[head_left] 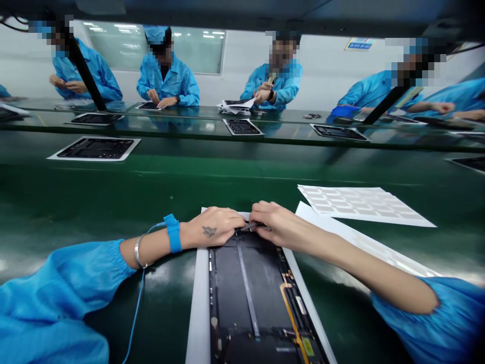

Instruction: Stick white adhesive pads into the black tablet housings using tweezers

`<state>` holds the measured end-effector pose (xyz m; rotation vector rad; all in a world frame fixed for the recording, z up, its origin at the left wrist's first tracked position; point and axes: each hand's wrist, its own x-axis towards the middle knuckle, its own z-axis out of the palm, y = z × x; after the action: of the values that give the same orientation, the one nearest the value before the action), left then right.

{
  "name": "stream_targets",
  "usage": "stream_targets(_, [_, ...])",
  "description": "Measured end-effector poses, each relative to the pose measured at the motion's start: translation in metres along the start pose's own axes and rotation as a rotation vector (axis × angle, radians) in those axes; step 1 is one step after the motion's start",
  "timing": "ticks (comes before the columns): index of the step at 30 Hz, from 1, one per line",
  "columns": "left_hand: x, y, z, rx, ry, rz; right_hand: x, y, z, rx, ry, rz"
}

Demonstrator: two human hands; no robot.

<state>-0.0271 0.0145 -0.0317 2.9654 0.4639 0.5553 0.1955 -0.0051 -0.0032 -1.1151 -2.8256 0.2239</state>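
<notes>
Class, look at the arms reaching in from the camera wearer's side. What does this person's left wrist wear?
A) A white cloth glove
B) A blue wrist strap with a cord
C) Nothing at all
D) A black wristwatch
B. Behind the left hand, a blue wrist strap circles the wrist, with a blue cord trailing down, beside a silver bangle.

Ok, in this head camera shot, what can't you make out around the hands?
Small dark tool: tip hidden by left hand and right hand, head view.
Dark device panel: near end cut off by bottom edge, head view.
Pale gridded sheet: markings too small, head view.
</notes>
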Motion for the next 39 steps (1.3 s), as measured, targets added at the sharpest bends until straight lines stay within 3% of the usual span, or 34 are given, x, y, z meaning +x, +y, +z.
stream_targets(6, [0.000, -0.001, 0.000, 0.015, -0.022, 0.003, 0.008, -0.006, -0.014, -0.093, -0.145, -0.065])
stream_targets(12, [0.000, -0.001, 0.001, 0.000, 0.004, 0.022, -0.008, 0.010, -0.020, -0.140, -0.205, -0.012])
stream_targets(14, [0.000, -0.001, 0.002, 0.000, 0.002, 0.012, -0.018, 0.015, -0.016, -0.096, -0.149, 0.028])
stream_targets(18, [0.001, 0.000, 0.003, -0.012, 0.010, -0.002, -0.038, 0.010, 0.001, -0.010, 0.195, 0.096])
stream_targets(20, [0.001, 0.000, 0.003, -0.019, 0.014, -0.009, -0.046, 0.002, 0.010, 0.087, 0.301, 0.084])
stream_targets(23, [0.001, 0.001, 0.002, -0.033, 0.018, -0.023, -0.054, -0.005, 0.016, 0.202, 0.286, 0.039])
stream_targets(27, [0.002, 0.001, -0.001, -0.075, 0.012, -0.037, -0.058, 0.001, 0.015, 0.231, 0.257, 0.100])
stream_targets(34, [0.008, 0.003, -0.005, -0.271, 0.030, -0.210, -0.053, 0.009, 0.009, 0.385, 0.463, 0.371])
stream_targets(39, [0.019, 0.010, -0.012, -0.301, -0.076, -0.266, -0.051, 0.009, 0.006, 0.392, 0.540, 0.540])
